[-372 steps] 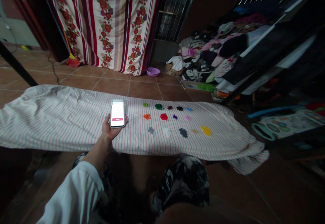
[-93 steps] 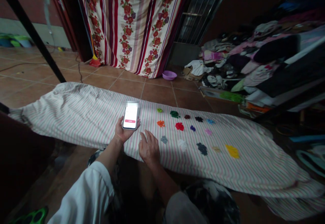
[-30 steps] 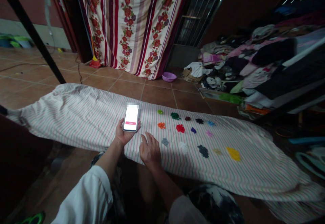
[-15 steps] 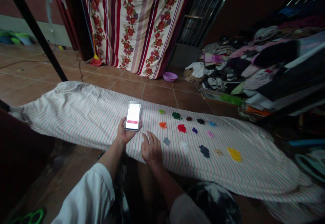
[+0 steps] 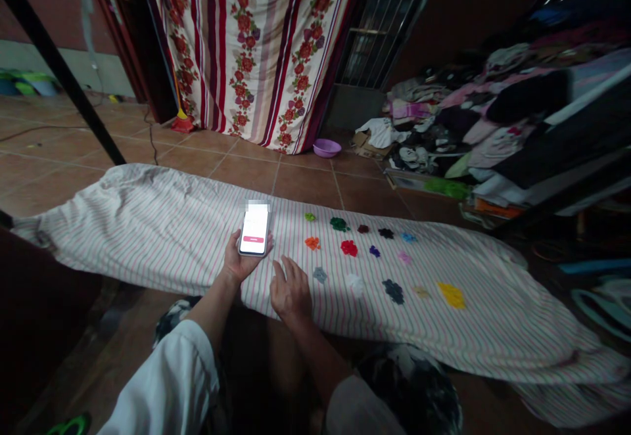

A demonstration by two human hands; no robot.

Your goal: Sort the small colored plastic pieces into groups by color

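Note:
My left hand (image 5: 237, 259) is closed around a smartphone (image 5: 254, 230), whose lit screen shows a white page with a red button. Just right of the phone, my right hand (image 5: 290, 290) hovers over the striped cloth (image 5: 197, 205) with its fingers apart and slightly curled, holding nothing. Beyond it lie small piles of coloured pieces, too small to name. Among them are an orange pile (image 5: 312, 243), a red pile (image 5: 349, 248), a light grey pile (image 5: 320, 274), a dark green pile (image 5: 339, 224), a dark grey pile (image 5: 393, 291) and a yellow pile (image 5: 451, 295).
Past the cloth, a purple basin (image 5: 327, 148) stands on the tiled floor near a hanging floral curtain (image 5: 266, 54). A heap of clothes (image 5: 453, 113) fills the right side. A red broom (image 5: 182, 121) leans at the doorway, and a dark pole (image 5: 64, 67) slants across the left.
The whole view has shifted slightly, with most things now a little further left. My left hand still holds the phone, and my right hand keeps nearly the same pose beside it.

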